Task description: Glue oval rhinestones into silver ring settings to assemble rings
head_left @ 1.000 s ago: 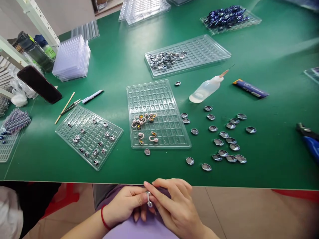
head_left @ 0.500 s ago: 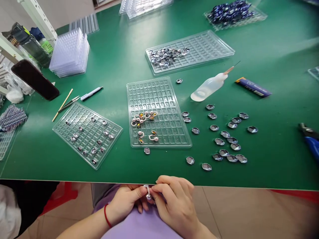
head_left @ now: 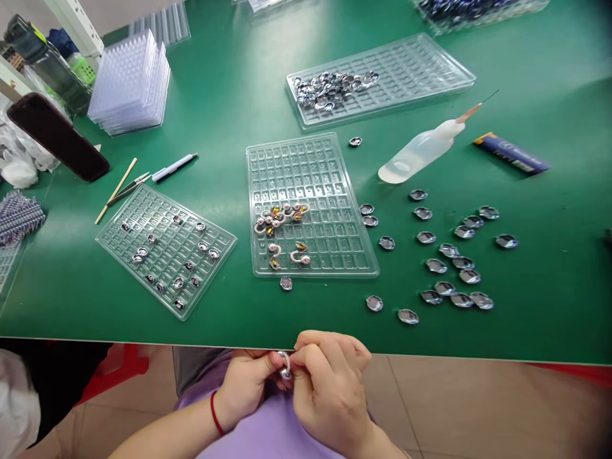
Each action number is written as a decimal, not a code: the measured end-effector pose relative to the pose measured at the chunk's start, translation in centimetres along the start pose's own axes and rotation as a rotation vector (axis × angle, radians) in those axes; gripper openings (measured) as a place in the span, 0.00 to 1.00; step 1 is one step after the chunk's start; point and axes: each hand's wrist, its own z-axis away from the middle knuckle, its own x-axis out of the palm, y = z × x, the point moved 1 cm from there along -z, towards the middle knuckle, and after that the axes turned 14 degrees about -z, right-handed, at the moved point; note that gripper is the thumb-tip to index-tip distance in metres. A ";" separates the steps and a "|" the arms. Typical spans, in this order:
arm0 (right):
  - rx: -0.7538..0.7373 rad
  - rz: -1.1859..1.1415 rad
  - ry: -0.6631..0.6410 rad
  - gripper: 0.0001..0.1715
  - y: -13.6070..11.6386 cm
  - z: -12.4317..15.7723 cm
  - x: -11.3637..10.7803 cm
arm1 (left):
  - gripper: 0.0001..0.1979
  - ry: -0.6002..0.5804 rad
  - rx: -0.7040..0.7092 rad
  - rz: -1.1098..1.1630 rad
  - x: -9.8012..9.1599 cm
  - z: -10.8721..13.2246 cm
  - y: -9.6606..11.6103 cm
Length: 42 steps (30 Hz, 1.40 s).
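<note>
Below the table's front edge, my left hand (head_left: 246, 386) and my right hand (head_left: 329, 389) meet over my lap. Both pinch a small silver ring-shaped piece (head_left: 285, 365) between thumb and fingers. A red cord circles my left wrist. On the green table (head_left: 229, 108) just ahead lies a clear tray (head_left: 308, 175) holding several pink hooked pieces with amber stones (head_left: 280, 220). Several silver oval cups (head_left: 452, 268) lie scattered to its right, and one lone cup (head_left: 285, 283) sits by the tray's near edge.
A second clear tray (head_left: 165, 248) with small pieces lies at left, another (head_left: 411, 70) with a heap of silver cups at the back. A squeeze bottle (head_left: 421, 150), blue packet (head_left: 511, 154), pen (head_left: 173, 167), wooden stick (head_left: 115, 190), phone (head_left: 57, 136) and stacked trays (head_left: 129, 86) stand around.
My hands have drawn slightly closer to the table edge and my right fingers have curled tighter round the ring piece. The view has tilted downward.
</note>
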 end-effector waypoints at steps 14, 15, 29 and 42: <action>-0.077 -0.232 -0.068 0.15 0.9 -0.6 -1.7 | 0.25 -0.101 -0.068 -0.086 -1.0 0.7 2.0; -0.068 -0.282 -0.082 0.14 1.0 -0.6 -2.1 | 0.25 -0.133 -0.082 -0.095 -1.1 0.8 2.1; 0.660 -1.243 -0.094 0.14 0.7 -1.5 -3.5 | 0.10 -0.128 0.509 -0.832 0.8 3.3 9.1; 0.396 -0.897 -0.140 0.12 0.8 -1.0 -5.0 | 0.10 -0.091 0.505 -0.855 0.6 3.3 8.3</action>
